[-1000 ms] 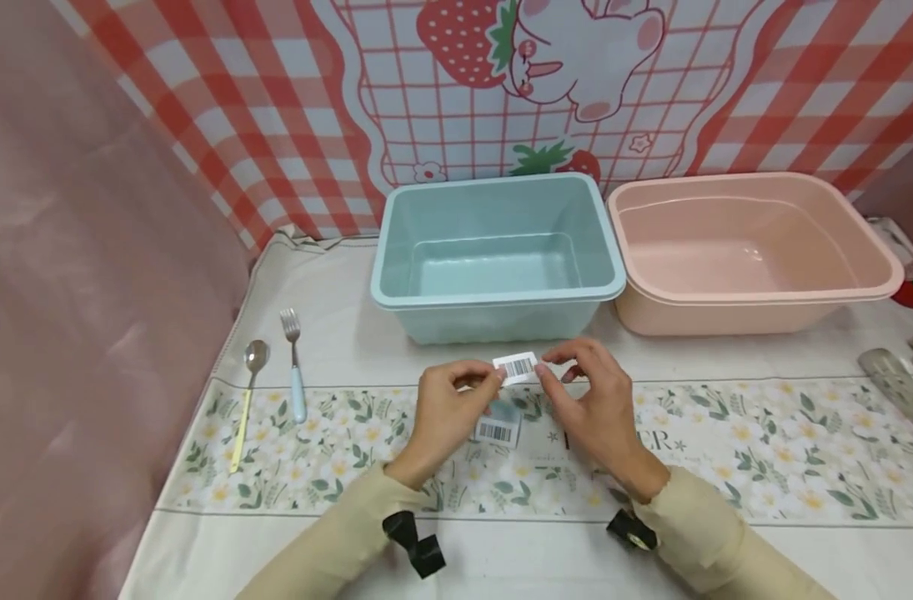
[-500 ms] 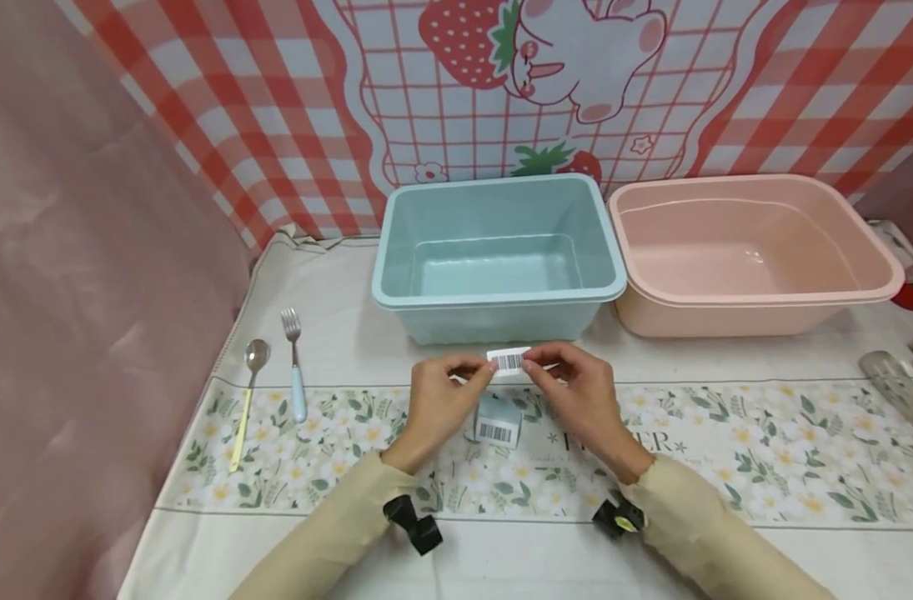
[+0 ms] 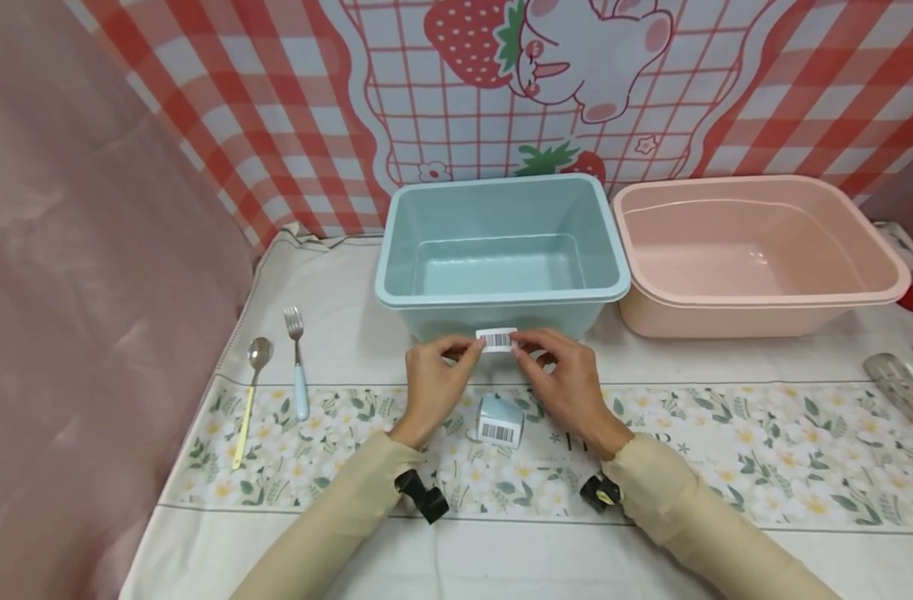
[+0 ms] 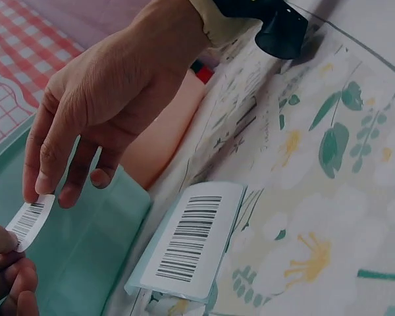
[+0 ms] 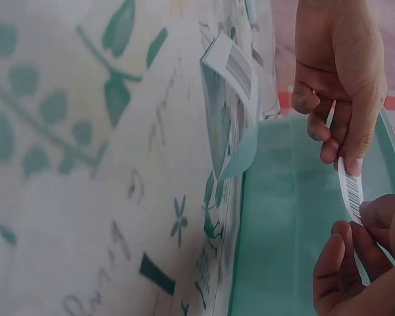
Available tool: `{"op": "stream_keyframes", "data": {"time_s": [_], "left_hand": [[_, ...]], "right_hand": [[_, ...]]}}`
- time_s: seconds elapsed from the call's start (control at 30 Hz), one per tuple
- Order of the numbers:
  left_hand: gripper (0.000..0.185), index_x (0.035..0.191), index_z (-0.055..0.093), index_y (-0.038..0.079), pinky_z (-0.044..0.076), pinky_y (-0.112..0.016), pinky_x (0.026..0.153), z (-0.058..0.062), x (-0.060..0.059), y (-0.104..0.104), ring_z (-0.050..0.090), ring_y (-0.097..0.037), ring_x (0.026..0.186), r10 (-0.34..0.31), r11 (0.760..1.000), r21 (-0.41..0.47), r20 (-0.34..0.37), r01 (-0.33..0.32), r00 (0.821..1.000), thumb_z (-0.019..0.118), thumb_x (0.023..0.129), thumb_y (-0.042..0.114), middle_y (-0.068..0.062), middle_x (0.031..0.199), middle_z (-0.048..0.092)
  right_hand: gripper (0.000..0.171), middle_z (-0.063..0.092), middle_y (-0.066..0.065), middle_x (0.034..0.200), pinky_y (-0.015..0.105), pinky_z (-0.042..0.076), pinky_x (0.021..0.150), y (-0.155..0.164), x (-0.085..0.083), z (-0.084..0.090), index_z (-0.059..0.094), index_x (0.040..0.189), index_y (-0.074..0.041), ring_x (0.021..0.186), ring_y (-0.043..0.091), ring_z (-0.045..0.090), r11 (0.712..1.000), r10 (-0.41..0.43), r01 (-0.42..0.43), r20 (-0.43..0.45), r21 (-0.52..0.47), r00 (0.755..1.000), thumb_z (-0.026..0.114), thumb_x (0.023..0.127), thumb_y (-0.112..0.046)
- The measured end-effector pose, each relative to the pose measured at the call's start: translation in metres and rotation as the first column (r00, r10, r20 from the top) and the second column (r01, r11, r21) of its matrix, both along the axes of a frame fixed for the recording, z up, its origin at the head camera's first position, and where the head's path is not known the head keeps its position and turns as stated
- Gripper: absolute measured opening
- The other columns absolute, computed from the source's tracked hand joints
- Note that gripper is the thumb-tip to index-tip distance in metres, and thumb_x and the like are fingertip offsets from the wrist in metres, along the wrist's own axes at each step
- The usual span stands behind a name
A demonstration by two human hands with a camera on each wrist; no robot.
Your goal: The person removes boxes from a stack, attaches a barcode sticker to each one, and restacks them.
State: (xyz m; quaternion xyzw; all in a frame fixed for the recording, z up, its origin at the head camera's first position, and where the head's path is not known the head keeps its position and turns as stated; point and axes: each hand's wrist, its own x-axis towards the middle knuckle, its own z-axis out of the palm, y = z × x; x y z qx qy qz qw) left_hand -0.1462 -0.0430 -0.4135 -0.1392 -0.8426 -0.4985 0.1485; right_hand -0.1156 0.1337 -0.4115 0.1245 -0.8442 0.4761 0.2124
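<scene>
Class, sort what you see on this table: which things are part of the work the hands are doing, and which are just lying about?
In hand:
- barcode label, pinched by left hand and right hand
- blue tub, right behind the label
- sheet of labels, under the hands

Lying about:
- spoon
- fork
- pink tub
- metal utensil
</scene>
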Motion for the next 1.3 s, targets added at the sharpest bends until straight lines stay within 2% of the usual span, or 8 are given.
{"op": "stream_keyframes", "data": {"time_s": [0.23,0.47,0.77,1.1,1.3], "left_hand": [[0.016,0.088,0.077,0.005,0.05,-0.021,0.056,-0.004,-0.006,0.002,0.064,-0.014,0.063,0.033,0.999,-0.005,-0.009,-0.033,0.999,0.073,0.087,0.02,-0.007,0.075,0.074],[0.017,0.083,0.077,0.003,0.049,-0.021,0.053,-0.007,-0.012,0.006,0.063,-0.016,0.057,0.077,0.997,-0.019,-0.017,-0.077,0.997,0.074,0.086,0.02,-0.008,0.069,0.072],[0.018,0.081,0.076,0.003,0.049,-0.021,0.051,-0.009,-0.019,0.012,0.064,-0.017,0.056,0.122,0.992,-0.015,-0.019,-0.122,0.992,0.073,0.086,0.02,-0.008,0.068,0.072],[0.019,0.081,0.077,0.005,0.05,-0.025,0.052,-0.009,-0.019,0.014,0.066,-0.015,0.055,0.167,0.984,-0.05,-0.026,-0.168,0.986,0.073,0.086,0.022,-0.007,0.067,0.073],[0.022,0.078,0.077,0.008,0.052,-0.029,0.057,-0.008,-0.016,0.012,0.066,-0.013,0.054,0.198,0.971,-0.117,-0.09,-0.208,0.976,0.073,0.085,0.028,-0.004,0.065,0.073]], "right_hand": [[0.023,0.072,0.009,0.106,0.027,0.057,0.064,0.002,-0.004,-0.002,0.071,0.111,-0.007,0.085,0.018,0.068,0.999,0.018,-0.017,-0.023,0.039,1.0,0.07,0.088,-0.008],[0.027,0.07,0.01,0.109,0.031,0.058,0.067,0.001,-0.006,-0.006,0.069,0.116,-0.006,0.086,0.019,0.069,0.997,0.026,-0.025,-0.006,0.075,1.0,0.069,0.089,-0.01],[0.03,0.069,0.014,0.109,0.031,0.059,0.068,0.0,-0.008,-0.006,0.068,0.118,-0.004,0.084,0.022,0.071,0.997,0.018,-0.019,0.002,0.07,1.0,0.069,0.089,-0.008],[0.028,0.069,0.017,0.102,0.034,0.058,0.063,-0.003,-0.008,-0.002,0.068,0.117,-0.004,0.078,0.023,0.07,0.996,-0.019,0.017,0.024,0.085,1.0,0.068,0.089,-0.008],[0.021,0.069,0.014,0.095,0.031,0.056,0.062,-0.001,-0.008,-0.001,0.07,0.109,-0.004,0.077,0.021,0.069,0.995,-0.054,0.049,0.055,0.086,0.997,0.068,0.088,-0.008]]}}
